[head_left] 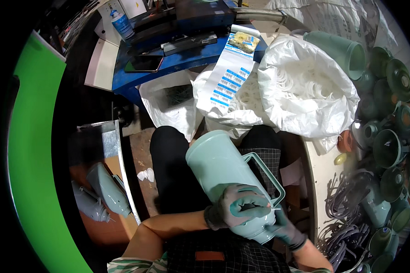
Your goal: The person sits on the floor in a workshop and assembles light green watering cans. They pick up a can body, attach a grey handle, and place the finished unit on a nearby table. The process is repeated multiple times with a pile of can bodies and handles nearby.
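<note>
A pale green plastic jug body (218, 159) with a looped side handle (264, 175) lies slanted across my lap. Its wide end points away from me, its narrow end toward my body. My left hand (243, 207), in a grey and teal glove, rests over the jug with fingers curled. Its fingertips come together beside the lower end of the handle, at a thin whitish bit too small to name. Slightly blurred, my gloved right hand (284, 231) closes against the jug's narrow end, below the handle; some of its fingers are hidden.
White sacks (278, 109) of pale plastic rings stand ahead, with a label sheet (228, 84) across one. On the right bench (321, 182) are green jug parts (389, 148) and grey loops (348, 195). A left-hand bin (125, 191) holds jug bodies (107, 189). A phone (143, 64) lies on the blue table (123, 82).
</note>
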The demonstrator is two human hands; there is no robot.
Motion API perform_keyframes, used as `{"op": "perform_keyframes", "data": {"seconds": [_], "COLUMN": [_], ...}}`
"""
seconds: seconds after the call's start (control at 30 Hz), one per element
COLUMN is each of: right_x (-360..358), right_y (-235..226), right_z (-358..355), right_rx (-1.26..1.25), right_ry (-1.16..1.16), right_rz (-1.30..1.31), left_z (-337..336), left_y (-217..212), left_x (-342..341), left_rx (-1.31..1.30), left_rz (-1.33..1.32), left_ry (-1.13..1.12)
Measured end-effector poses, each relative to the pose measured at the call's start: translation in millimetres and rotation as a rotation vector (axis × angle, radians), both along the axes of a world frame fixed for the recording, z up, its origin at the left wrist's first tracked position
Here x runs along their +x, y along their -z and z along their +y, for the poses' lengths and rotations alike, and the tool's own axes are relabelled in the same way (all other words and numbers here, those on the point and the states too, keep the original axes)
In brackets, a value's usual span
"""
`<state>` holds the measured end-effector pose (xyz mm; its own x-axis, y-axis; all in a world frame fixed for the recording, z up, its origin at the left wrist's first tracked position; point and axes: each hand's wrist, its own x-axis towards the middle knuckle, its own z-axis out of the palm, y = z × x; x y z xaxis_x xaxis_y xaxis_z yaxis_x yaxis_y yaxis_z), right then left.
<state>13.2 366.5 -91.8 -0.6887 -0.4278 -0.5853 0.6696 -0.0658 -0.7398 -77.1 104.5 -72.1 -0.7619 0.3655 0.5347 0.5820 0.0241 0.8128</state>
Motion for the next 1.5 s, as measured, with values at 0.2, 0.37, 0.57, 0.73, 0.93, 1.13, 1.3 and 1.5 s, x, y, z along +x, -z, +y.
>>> {"op": "perform_keyframes", "data": {"seconds": [0.2, 0.37, 0.57, 0.73, 0.93, 1.13, 1.3, 1.5], "right_x": [8, 7, 21, 29, 26, 1, -14, -72], "right_y": [-5, -21, -10, -2, 5, -7, -34, -56], "right_z": [-22, -46, -51, -54, -35, -18, 16, 32], "right_rx": [0.304, 0.943, 1.094, 1.142, 0.966, 0.643, -0.324, -0.198], "right_ry": [0.017, -0.207, -0.281, -0.308, -0.188, 0.013, 0.603, 0.574], "right_rz": [0.499, 1.131, 1.259, 1.345, 1.274, 0.841, 0.318, 0.579], "left_z": [-70, -107, -116, -119, -161, -128, -89, -87], "left_y": [-1, -4, 1, 13, 44, 15, -117, -155], "left_x": [-3, -17, -3, 4, -5, -86, -237, -326], "left_rx": [0.365, 0.377, 0.403, 0.236, -0.687, -0.245, -0.681, -1.235], "left_rz": [-0.547, -0.894, -0.903, -0.785, 0.210, -0.329, 0.476, 0.153], "left_ry": [-0.410, -0.493, -0.403, -0.462, -0.850, -0.284, -0.722, -0.898]}}
